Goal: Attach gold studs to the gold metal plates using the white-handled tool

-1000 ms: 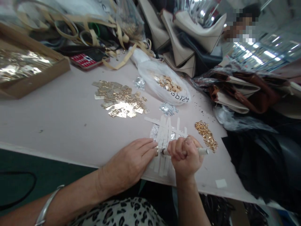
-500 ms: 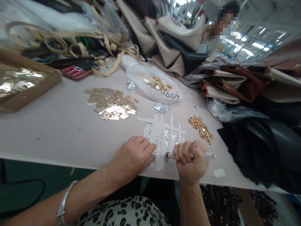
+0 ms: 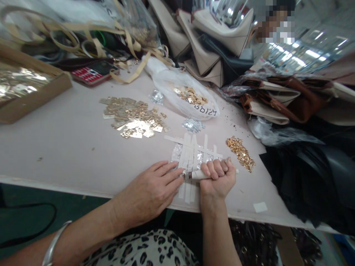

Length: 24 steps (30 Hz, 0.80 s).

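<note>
My right hand [image 3: 217, 173] is wrapped in a fist round a white-handled tool [image 3: 197, 174] with a short dark tip. The tool lies nearly level and points left. Its tip meets a small shiny metal piece [image 3: 183, 173] at my left fingertips; the piece's exact kind is too small to make out. My left hand [image 3: 155, 186] rests with fingers stretched out, their tips on the piece and on the taped pad [image 3: 189, 147]. White strips cross this pad over clear plastic, and my hands cover its lower part.
Flat gold metal plates [image 3: 135, 118] are heaped left of centre. Silver bits [image 3: 193, 125] and small gold fittings [image 3: 240, 153] lie beyond my hands. A plastic bag [image 3: 177, 79] holds more gold pieces. A cardboard box [image 3: 36, 99] stands left, black material [image 3: 307, 173] right. Another person is at the back.
My right hand has moved left with the tool, bringing its tip to my left fingertips. My left fingers have straightened and spread a little. The view has shifted slightly.
</note>
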### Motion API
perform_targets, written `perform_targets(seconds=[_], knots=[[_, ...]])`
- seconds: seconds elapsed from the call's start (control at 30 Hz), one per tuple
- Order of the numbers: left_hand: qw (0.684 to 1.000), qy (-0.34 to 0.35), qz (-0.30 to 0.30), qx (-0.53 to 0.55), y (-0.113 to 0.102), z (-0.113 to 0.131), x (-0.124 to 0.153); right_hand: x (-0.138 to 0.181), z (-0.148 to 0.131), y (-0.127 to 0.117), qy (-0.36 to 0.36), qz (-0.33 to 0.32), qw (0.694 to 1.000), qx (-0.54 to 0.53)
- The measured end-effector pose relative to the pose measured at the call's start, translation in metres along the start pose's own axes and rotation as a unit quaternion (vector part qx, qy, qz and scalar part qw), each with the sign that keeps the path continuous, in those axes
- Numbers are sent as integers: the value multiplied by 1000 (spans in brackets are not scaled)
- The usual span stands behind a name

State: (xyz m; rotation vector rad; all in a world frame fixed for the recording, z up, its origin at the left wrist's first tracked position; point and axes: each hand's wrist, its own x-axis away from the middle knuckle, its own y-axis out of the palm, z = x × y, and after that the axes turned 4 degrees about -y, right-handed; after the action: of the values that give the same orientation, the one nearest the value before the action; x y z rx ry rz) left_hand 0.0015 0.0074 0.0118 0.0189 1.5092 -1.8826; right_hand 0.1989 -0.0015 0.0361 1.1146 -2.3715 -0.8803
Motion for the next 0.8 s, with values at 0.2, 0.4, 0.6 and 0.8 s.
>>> perform_targets(seconds=[0.2,0.4,0.6,0.8], knots=[[1000,-8,1,7,2,2,1,-3,6,-1,-3,-25,1000,9],[1000,-22,-4,22,4,1,2,-5,8,-4,14,-29,999,-1],[999,-26,10,37,9,1,3,-3,7,5,12,-85,996,10],[998,-35,32,50,8,1,3,21,7,25,-37,-239,964,107]])
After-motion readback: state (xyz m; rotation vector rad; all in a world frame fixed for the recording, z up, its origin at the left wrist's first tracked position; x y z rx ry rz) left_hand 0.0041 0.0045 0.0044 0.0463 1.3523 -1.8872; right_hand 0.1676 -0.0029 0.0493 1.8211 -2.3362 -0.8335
